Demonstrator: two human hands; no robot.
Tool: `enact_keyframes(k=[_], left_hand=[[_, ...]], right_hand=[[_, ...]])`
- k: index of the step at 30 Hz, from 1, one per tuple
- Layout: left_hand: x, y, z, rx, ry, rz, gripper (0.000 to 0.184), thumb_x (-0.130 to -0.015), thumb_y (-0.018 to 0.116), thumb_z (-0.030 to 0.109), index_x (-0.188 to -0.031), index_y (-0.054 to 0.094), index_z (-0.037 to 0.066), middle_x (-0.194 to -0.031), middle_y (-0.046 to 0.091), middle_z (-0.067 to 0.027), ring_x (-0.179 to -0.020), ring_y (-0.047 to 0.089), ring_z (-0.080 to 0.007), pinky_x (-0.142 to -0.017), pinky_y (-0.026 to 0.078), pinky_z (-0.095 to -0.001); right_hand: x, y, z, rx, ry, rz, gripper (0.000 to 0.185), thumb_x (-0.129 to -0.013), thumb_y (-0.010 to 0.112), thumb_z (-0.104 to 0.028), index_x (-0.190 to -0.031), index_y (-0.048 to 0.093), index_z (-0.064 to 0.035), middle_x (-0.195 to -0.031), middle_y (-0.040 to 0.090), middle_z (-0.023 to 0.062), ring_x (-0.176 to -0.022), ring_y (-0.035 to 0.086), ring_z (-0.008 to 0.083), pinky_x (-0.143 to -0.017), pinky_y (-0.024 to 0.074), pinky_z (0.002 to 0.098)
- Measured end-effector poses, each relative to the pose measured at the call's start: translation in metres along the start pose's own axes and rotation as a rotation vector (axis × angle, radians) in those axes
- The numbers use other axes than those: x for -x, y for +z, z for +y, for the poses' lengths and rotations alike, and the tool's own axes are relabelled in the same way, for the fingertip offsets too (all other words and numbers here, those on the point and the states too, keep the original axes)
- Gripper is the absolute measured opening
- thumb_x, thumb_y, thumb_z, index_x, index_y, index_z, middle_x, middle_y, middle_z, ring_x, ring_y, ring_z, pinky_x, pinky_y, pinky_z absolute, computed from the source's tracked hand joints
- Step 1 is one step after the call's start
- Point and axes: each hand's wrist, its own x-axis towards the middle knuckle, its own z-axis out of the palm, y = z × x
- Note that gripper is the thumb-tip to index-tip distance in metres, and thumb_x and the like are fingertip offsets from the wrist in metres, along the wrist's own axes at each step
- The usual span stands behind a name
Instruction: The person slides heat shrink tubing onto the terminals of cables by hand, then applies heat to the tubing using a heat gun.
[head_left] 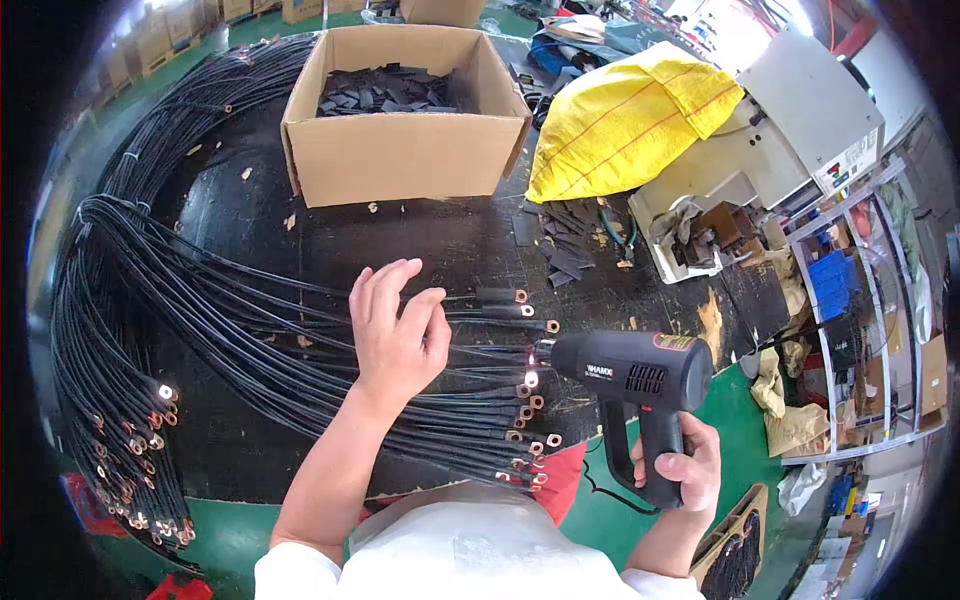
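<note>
My right hand (690, 465) grips the handle of a black heat gun (640, 370). Its nozzle points left at the copper lugs (525, 392) on the ends of the black cables (290, 350). Over these cables, a little short of their lug ends, hovers my left hand (395, 325) with its fingers apart and curved, holding nothing I can see. A loose-looking black sleeve (497, 295) sits just behind one lug, to the right of that hand. The cables lie side by side across the dark table (260, 220), their lugs in a rough column.
Behind the cables stands an open cardboard box (400, 160) with many black sleeve pieces (385, 90). More pieces lie beside a yellow sack (625, 125), near pliers (620, 238). A thick cable bundle (110, 300) bends along the left edge. Metal shelving (880, 330) is at right.
</note>
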Motion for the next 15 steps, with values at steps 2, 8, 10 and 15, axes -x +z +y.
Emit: enact_keyframes(k=[2,8,10,15], left_hand=[[0.0002,-0.0002,0.0,0.002,0.0,-0.001,0.025,-0.074,0.072,0.002,-0.099,0.069,0.007,-0.129,0.059,-0.0139,-0.122,0.058,-0.0341,-0.109,0.04,-0.0556],[-0.0009,-0.001,0.0009,0.0,0.0,-0.01,0.025,-0.074,0.072,0.002,-0.099,0.069,0.007,-0.129,0.059,-0.0145,-0.122,0.058,-0.0345,-0.109,0.04,-0.0556],[-0.0003,-0.001,0.0004,0.002,0.001,-0.008,0.025,-0.074,0.072,0.002,-0.099,0.069,0.006,-0.129,0.059,-0.0147,-0.122,0.058,-0.0348,-0.109,0.04,-0.0555],[0.0002,-0.0007,0.0005,0.002,0.001,-0.009,0.026,-0.074,0.072,0.003,-0.1,0.069,0.006,-0.129,0.059,-0.0148,-0.122,0.057,-0.0351,-0.109,0.04,-0.0554]], right_hand=[[0.0007,0.0009,-0.0011,-0.006,-0.001,-0.004,0.06,-0.068,0.076,-0.016,-0.118,0.061,0.013,-0.086,0.072,0.0178,-0.063,0.069,0.0207,-0.058,0.0577,0.0333],[0.0019,0.0011,-0.0011,0.006,0.017,-0.043,0.061,-0.067,0.076,-0.016,-0.118,0.06,0.0134,-0.086,0.072,0.018,-0.063,0.068,0.021,-0.058,0.0576,0.0345],[0.001,0.0009,-0.0002,-0.001,0.009,-0.05,0.06,-0.067,0.076,-0.015,-0.117,0.06,0.0136,-0.086,0.072,0.018,-0.063,0.068,0.0209,-0.058,0.0575,0.0341],[0.0011,0.0013,-0.0009,-0.009,-0.004,-0.02,0.059,-0.067,0.076,-0.015,-0.117,0.061,0.0135,-0.086,0.072,0.018,-0.064,0.069,0.0211,-0.058,0.0578,0.0332]])
